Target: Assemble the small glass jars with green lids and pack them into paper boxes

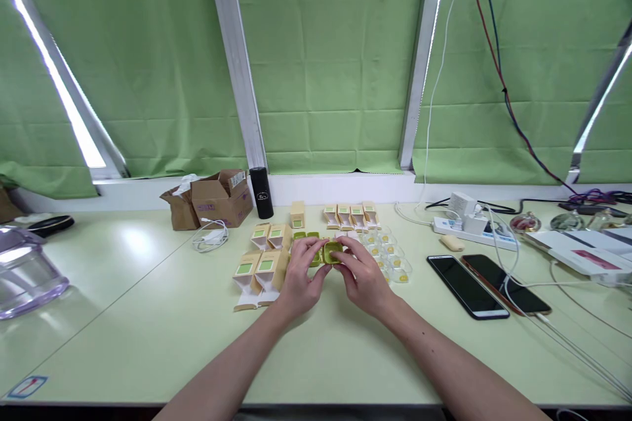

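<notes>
My left hand [301, 281] and my right hand [364, 277] meet over the middle of the table, both closed on a small olive-green square case [332, 252]. Its hollow inside faces me, and my right fingers reach to its edge. Just behind my left hand lie more green cases [307, 235], partly covered by the fingers. To the left, small tan cartons [267, 268] with green labels stand with their flaps open. Right of my right hand, clear plastic blister trays [390, 251] hold several round yellow pieces.
Farther back are a single tan carton [297, 215], a row of open cartons [351, 216], a cardboard box [222, 200] and a black cylinder [261, 193]. Two phones [469, 286], cables and a power strip [474, 230] occupy the right side. A clear purple-tinted container [29, 276] stands left.
</notes>
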### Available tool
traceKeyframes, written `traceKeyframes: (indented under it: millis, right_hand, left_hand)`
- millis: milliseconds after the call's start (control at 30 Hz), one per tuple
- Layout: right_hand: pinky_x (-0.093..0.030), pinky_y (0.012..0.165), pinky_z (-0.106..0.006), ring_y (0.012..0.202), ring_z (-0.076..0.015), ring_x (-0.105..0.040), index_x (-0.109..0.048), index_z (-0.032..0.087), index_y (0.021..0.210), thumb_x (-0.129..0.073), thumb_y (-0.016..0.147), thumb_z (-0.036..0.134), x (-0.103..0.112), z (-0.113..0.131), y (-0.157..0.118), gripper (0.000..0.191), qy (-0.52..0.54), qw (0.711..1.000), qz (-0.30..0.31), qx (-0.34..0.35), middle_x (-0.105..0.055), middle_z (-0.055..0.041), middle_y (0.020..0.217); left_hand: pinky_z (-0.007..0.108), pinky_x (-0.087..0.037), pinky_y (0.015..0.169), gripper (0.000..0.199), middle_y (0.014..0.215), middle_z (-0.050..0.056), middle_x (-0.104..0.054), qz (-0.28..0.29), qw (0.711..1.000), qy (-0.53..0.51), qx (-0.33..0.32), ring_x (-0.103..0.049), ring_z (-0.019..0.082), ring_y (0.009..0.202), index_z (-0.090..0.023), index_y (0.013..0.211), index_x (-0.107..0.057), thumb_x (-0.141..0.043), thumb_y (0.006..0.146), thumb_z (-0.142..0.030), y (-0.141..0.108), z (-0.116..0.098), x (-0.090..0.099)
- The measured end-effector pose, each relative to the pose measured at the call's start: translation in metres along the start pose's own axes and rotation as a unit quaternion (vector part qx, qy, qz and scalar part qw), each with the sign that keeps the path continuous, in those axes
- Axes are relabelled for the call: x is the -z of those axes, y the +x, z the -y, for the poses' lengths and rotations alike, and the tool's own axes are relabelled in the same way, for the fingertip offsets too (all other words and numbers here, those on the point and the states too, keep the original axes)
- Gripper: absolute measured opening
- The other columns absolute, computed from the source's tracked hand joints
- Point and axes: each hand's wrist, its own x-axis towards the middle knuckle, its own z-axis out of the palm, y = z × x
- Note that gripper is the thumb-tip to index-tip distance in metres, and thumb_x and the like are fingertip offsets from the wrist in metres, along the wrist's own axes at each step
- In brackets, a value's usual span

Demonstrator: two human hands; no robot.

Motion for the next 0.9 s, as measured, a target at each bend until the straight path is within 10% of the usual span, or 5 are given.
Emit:
traceKeyframes:
  millis: [233, 500, 900]
  right_hand:
    - [-0.065, 0.1, -0.045, 0.128, -0.0288, -0.069, -0.068, 0.023, 0.123, -0.054, 0.107, 0.02, -0.003, 0.001, -0.002, 0.022, 0.047, 0.995, -0.018, -0.083, -0.07, -0.0164, 0.133]
    - [-0.062, 0.07, -0.032, 0.073, -0.0193, -0.072, -0.061, 0.023, 0.096, -0.047, 0.111, 0.054, -0.007, -0.002, 0.001, 0.037, 0.197, 0.939, -0.006, -0.28, -0.071, -0.0032, 0.086]
    - [-0.051, 0.058, -0.03, 0.057, -0.0181, -0.061, -0.057, 0.025, 0.084, -0.048, 0.1, 0.079, -0.011, 0.001, 0.003, 0.057, 0.29, 0.88, 0.029, -0.374, -0.064, 0.001, 0.064]
  left_hand:
    - [0.048, -0.056, 0.104, 0.047, 0.133, 0.014, -0.061, 0.006, 0.999, -0.027, 0.021, -0.059, 0.03, 0.125, -0.026, 0.152, -0.054, -0.058, 0.106, -0.027, 0.002, -0.005, 0.003]
    - [0.047, -0.056, 0.103, 0.04, 0.132, 0.014, -0.062, 0.011, 0.999, -0.022, 0.026, -0.059, 0.029, 0.124, -0.025, 0.146, -0.056, -0.054, 0.106, -0.023, 0.002, -0.006, 0.003]
    - [0.051, -0.056, 0.106, 0.06, 0.134, 0.012, -0.058, 0.056, 0.997, -0.026, 0.041, -0.059, 0.031, 0.126, -0.031, 0.152, -0.052, -0.068, 0.096, -0.017, -0.001, -0.003, -0.001]
